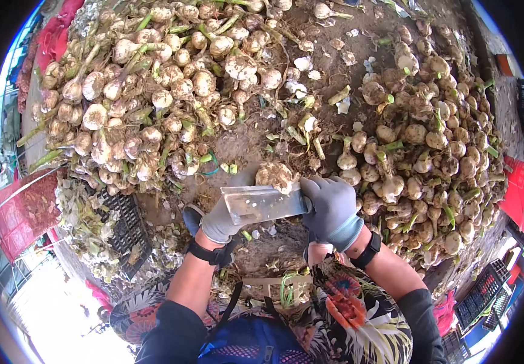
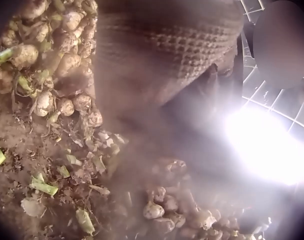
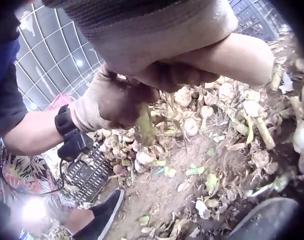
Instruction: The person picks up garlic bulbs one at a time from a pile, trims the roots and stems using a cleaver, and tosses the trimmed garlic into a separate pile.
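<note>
In the head view my gloved right hand (image 1: 333,209) grips a cleaver, its broad metal blade (image 1: 262,204) pointing left across my lap. The pale, rounded handle end (image 3: 249,57) sticks out of the fist in the right wrist view. Just beyond the blade is a dirt-covered garlic bulb (image 1: 274,175), held in my gloved left hand (image 1: 218,221), whose fingers are mostly hidden behind the blade. A green stem (image 3: 145,125) hangs below the left hand (image 3: 112,97) in the right wrist view. The left wrist view is largely filled by the blurred glove (image 2: 167,45).
A large heap of garlic with stems (image 1: 183,85) lies at the far left, another garlic pile (image 1: 432,145) at the right. Cut stems and skins (image 1: 304,130) litter the dirt between. A black crate (image 1: 125,227) lies at left, near my shoe (image 3: 102,217).
</note>
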Motion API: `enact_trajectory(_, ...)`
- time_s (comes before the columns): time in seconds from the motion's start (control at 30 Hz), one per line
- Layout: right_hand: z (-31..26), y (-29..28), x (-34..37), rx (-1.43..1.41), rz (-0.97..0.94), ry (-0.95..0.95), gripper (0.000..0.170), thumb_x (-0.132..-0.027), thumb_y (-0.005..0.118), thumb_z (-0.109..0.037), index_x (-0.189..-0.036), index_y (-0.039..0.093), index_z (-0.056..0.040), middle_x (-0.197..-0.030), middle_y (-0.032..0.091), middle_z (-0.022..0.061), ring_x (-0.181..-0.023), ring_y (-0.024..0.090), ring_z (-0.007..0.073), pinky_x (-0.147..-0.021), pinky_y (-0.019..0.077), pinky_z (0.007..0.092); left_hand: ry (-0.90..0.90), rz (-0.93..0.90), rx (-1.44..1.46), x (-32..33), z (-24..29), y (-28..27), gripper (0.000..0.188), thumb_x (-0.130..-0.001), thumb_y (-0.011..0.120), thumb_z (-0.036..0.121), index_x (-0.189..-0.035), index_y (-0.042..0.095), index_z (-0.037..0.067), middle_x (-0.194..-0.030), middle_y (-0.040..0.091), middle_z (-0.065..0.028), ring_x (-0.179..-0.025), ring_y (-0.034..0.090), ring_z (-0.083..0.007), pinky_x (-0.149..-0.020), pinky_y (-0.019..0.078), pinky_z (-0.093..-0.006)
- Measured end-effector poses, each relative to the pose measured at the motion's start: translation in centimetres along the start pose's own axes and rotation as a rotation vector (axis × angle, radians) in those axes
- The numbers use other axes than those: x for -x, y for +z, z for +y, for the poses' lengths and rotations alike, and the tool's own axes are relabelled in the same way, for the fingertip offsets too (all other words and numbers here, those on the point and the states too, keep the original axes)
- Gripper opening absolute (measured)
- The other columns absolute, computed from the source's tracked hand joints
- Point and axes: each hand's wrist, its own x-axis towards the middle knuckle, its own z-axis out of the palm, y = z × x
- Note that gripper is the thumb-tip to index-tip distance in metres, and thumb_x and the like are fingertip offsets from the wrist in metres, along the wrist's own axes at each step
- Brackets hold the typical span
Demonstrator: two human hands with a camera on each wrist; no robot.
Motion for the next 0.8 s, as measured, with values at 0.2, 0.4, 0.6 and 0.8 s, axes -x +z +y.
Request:
enact_trajectory(0.2,4.6,3.1,0.3,-0.031,-0.055,0.515,0.013,-0.080,0.069,-0.017,-0.089,0.064,-0.0089,-0.075,0.068,0.0158,-0.070,0.068,0.0347,-0.064,0.0539,0.0443,-0.095,-0.137,-0.060,0.0,1.7,1.6,0.092,-0.066,0.092,0.048,-0.134,0.050,0.002,-0.123,0.062,-0.0069,-0.112,0.060,-0.0176,-0.099,0.0488,-0.0336)
enact_trajectory(0.4,4.8,1.3,0.7,-0.393,0.022,0.457,0.027,-0.083,0.071,-0.024,-0.106,0.070,-0.0098,-0.080,0.069,0.0188,-0.075,0.069,0.0371,-0.066,0.0548,0.0416,0.112,-0.132,-0.470,-1.3,0.1,2.5,0.055,-0.073,0.084,0.022,-0.119,0.058,0.008,-0.108,0.063,-0.0094,-0.102,0.062,-0.0266,-0.090,0.0515,-0.0395)
enact_trajectory(0.6,1.4,0.2,-1.0,-0.434,-0.104,0.288,0.026,-0.083,0.069,-0.024,-0.105,0.070,-0.0104,-0.082,0.069,0.0189,-0.078,0.068,0.0402,-0.071,0.0553,0.0437,0.414,-0.401,-1.568,-0.8,0.3,1.3,0.016,-0.064,0.068,0.019,-0.080,0.069,0.015,-0.098,0.062,-0.0052,-0.090,0.056,-0.0316,-0.095,0.0446,-0.0451)
enact_trajectory(0.8,5.9,4.8,3.3,-0.492,-0.260,0.495,0.019,-0.085,0.064,-0.023,-0.092,0.073,-0.0080,-0.080,0.071,0.0191,-0.070,0.069,0.0320,-0.068,0.0543,0.0392,0.550,-0.349,-1.461,-1.2,1.9,2.1,0.015,-0.067,0.073,0.018,-0.081,0.069,0.015,-0.096,0.061,-0.0031,-0.097,0.056,-0.0292,-0.101,0.0419,-0.0487)
